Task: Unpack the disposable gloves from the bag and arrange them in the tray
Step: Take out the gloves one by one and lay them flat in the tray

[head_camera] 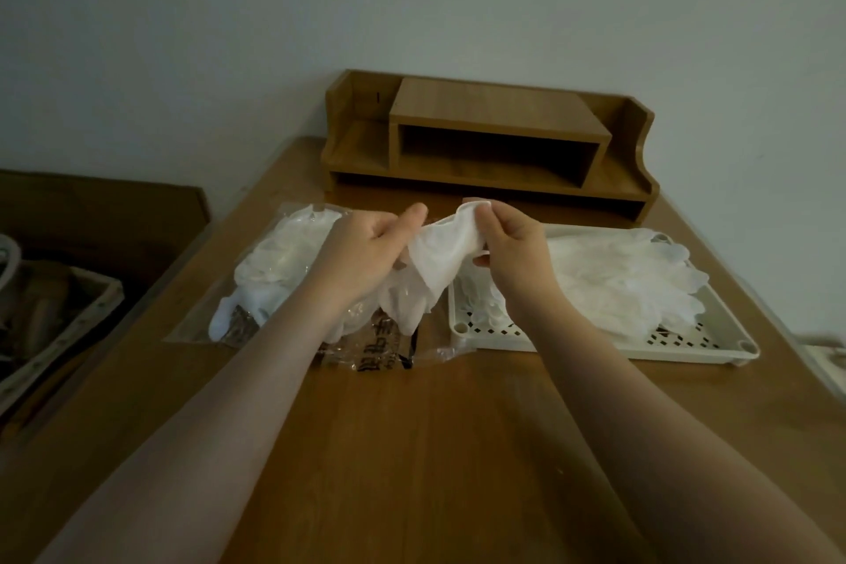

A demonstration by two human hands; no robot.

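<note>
**Glove held between both hands above the surface**

A white glove [435, 261] hangs between the left hand [366, 252] and right hand [512, 247], fingers of both pinching its cuff. The bag [284, 270] of gloves lies at 9 o'clock, the tray [595, 346] with laid gloves [627, 279] at 3 o'clock, a wooden shelf [494, 142] at 12.

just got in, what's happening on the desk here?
A person is unpacking disposable gloves. Both hands, left hand and right hand, pinch one white glove by its cuff end, held up above the wooden desk. The clear plastic bag on the left has more gloves inside. The cream tray on the right already holds a pile of gloves. A wooden shelf unit sits at the back.
</note>
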